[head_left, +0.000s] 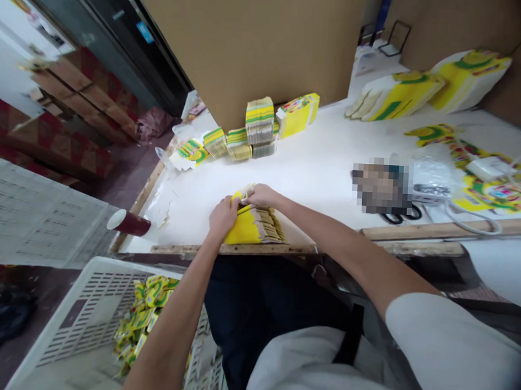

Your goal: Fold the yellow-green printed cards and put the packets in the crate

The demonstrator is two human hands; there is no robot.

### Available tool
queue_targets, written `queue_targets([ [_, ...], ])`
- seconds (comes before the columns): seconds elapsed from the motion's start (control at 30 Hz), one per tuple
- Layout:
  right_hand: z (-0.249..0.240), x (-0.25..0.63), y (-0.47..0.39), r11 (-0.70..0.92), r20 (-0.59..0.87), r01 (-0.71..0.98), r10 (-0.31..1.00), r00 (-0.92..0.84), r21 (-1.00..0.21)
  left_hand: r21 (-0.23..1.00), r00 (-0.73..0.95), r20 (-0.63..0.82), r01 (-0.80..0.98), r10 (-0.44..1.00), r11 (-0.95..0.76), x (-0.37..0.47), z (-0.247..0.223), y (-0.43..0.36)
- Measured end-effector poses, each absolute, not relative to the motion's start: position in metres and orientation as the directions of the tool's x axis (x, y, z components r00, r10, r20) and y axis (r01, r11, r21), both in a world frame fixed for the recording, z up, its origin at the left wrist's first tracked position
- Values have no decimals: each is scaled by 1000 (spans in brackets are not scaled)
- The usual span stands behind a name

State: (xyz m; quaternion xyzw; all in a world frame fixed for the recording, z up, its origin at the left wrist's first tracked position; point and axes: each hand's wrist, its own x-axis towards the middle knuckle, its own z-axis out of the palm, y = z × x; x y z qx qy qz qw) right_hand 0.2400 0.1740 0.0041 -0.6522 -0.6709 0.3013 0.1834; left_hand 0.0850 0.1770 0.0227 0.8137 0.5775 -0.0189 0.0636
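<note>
A fanned row of flat yellow cartons (pixel 246 226) lies on the white tabletop at its front edge. My left hand (pixel 223 218) is closed at the left end of the row, its thumb and fingers around a yellow carton (pixel 236 197). Just to the right, my right hand (pixel 261 195) has its fingers pinched together at the pale flap of the same carton. Its palm hangs over the far side of the row. Some fingertips of both hands are hidden.
Bundled carton stacks (pixel 259 122) stand at the back against a large brown board (pixel 259 43). Black-handled scissors (pixel 401 214) and a white cable (pixel 472 223) lie right. A dark red cup (pixel 136 225) lies left. Below stands a white crate (pixel 94 273) of small yellow packs.
</note>
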Motion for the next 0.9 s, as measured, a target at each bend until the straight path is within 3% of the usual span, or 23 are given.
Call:
queue_targets([
  [0.23, 12, 255, 173, 115, -60, 820, 982, -179, -560, 157, 336, -180, 938, 924, -310, 82, 24, 194],
  [0.4, 12, 274, 159, 227, -105, 757, 926, -362, -612, 215, 408, -232, 907, 883, -363, 83, 26, 203],
  [0.53, 10, 289, 146, 250, -159, 701, 872, -463, -668, 172, 379, -197, 921, 904, -349, 90, 25, 200],
  [0.8, 3, 279, 154, 196, 100, 825, 981, -169, -530, 71, 352, -158, 936, 923, -345, 97, 26, 194],
  [0.9, -3, 274, 154, 203, 145, 864, 978, -153, -461, 48, 345, -153, 938, 926, -342, 98, 25, 195],
])
